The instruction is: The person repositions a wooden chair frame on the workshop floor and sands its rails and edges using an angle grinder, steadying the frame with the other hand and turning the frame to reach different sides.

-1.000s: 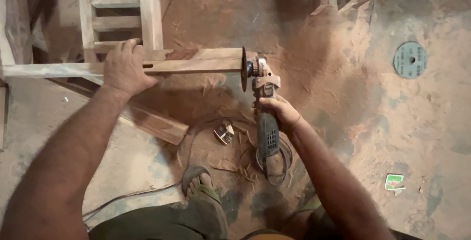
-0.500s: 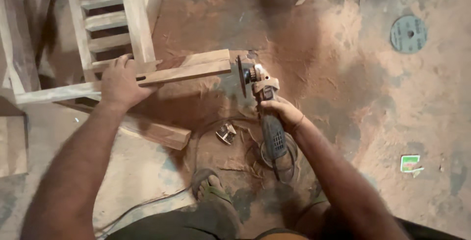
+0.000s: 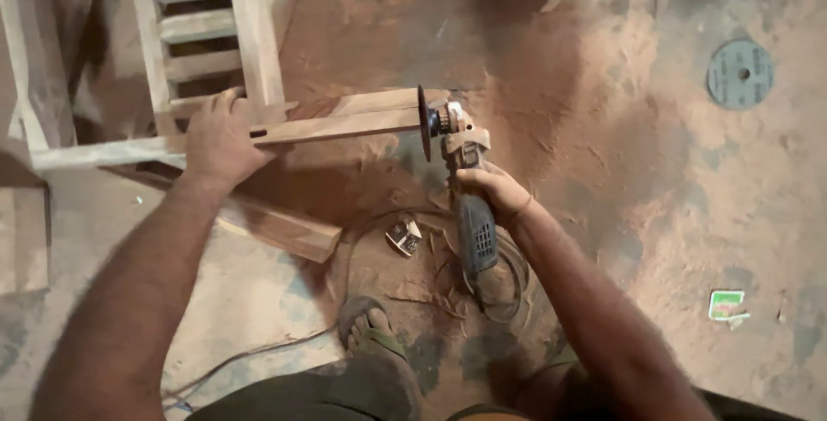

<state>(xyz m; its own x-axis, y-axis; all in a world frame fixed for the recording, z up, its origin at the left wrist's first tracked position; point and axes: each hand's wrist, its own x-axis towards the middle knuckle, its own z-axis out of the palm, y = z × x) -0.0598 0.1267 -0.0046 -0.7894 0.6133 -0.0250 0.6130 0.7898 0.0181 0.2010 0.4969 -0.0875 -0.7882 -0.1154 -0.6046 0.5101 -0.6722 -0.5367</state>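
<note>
Left hand point(image 3: 220, 141) sits left of centre, palm down, fingers wrapped over a wooden bar point(image 3: 345, 120) that runs across the middle of the frame, pressing it where it meets the slatted wooden frame point(image 3: 207, 34) in the upper left. Right hand point(image 3: 491, 193) is just right of centre, fingers closed tight around the body of an angle grinder point(image 3: 465, 188), which points up the frame. The grinder's dark disc point(image 3: 424, 122) stands on edge, right against the cut end of the bar. Reddish sawdust point(image 3: 551, 102) lies heaped to the right of the disc and spreads over the floor. Below the bar, a shorter wood block point(image 3: 276, 227) lies at a slant, with a small metal piece point(image 3: 403, 237) near it. A sandalled foot point(image 3: 370, 331) shows at bottom centre, a cable point(image 3: 508, 283) looping beside it. A spare grey disc point(image 3: 739, 74) lies far off in the upper right, and a small green and white packet point(image 3: 726, 304) at lower right.
</note>
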